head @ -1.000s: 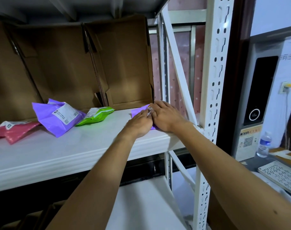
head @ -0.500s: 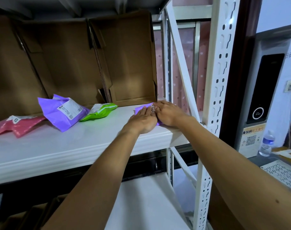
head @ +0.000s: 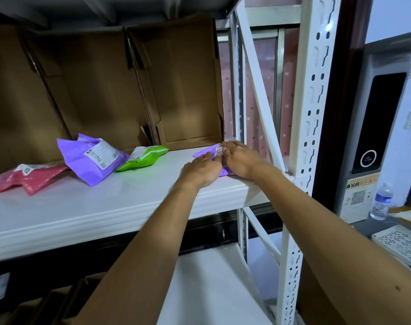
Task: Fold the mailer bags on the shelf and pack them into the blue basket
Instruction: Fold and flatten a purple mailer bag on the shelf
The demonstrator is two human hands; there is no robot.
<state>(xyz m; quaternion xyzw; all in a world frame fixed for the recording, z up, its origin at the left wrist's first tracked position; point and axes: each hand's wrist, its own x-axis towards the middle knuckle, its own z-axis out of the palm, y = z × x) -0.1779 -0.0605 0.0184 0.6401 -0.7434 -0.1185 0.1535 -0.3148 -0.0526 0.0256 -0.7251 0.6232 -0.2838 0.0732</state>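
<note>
A small purple mailer bag lies at the right end of the white shelf, mostly hidden under my hands. My left hand presses flat on its left part, fingers straight. My right hand lies on its right part, fingertips curled at the white label edge. Further left on the shelf lie a larger purple mailer bag, a green mailer bag and a pink mailer bag. No blue basket is in view.
Opened cardboard boxes stand along the back of the shelf. A white perforated upright and diagonal brace bound the shelf's right end. A lower white shelf sits below. A water bottle and white perforated tray are at the right.
Both hands have stayed on the small purple bag, shifting only slightly on it. The camera has tilted a little, so the shelf sits lower in view.
</note>
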